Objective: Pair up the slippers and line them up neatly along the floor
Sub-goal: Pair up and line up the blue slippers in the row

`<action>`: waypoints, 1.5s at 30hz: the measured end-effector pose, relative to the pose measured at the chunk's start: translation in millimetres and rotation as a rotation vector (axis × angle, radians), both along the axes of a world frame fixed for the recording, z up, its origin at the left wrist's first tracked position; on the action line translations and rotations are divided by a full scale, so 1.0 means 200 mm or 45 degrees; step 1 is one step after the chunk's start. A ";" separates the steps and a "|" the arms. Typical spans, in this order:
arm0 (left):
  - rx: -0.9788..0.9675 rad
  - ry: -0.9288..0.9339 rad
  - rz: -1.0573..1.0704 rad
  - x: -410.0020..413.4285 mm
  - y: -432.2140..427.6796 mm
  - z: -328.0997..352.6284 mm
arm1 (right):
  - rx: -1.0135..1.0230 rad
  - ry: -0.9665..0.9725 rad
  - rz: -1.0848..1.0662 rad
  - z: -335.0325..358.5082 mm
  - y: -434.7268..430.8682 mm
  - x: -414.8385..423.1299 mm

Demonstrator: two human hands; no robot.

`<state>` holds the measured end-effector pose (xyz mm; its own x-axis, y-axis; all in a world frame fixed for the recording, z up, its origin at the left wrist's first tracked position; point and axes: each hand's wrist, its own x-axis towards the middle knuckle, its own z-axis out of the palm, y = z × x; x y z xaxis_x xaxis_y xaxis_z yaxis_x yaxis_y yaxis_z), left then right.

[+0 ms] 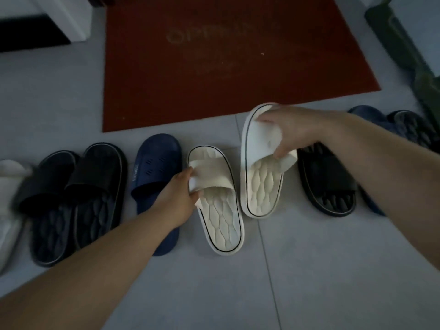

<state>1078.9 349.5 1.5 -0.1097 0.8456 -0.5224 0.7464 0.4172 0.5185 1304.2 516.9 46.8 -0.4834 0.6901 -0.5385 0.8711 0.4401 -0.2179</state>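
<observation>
Grey floor tiles [333,270] below a red doormat [214,67] carry a row of slippers, and the two cream ones lie just below the mat's near edge. The left cream slipper [217,225] is pinched at its strap by the left hand [177,198]; the right cream slipper [259,184], raised and tilted, is gripped by the right hand [291,131], both arms outstretched. For a neat pair, the raised slipper is best lowered flat, toes and heels levelled with its mate.
</observation>
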 end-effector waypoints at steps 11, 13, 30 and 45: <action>-0.196 -0.500 0.370 0.09 0.01 0.08 | -0.231 0.349 0.096 0.36 -0.03 0.10; -0.216 -0.635 0.400 0.20 0.02 0.10 | -0.235 0.446 0.152 0.37 -0.04 0.01; -0.083 0.323 -0.282 -0.49 0.14 0.07 | 0.316 0.161 0.191 -0.21 -0.76 -0.36; -0.233 0.528 -0.478 -0.47 0.02 0.13 | -0.117 -0.095 -0.822 0.20 -1.01 0.42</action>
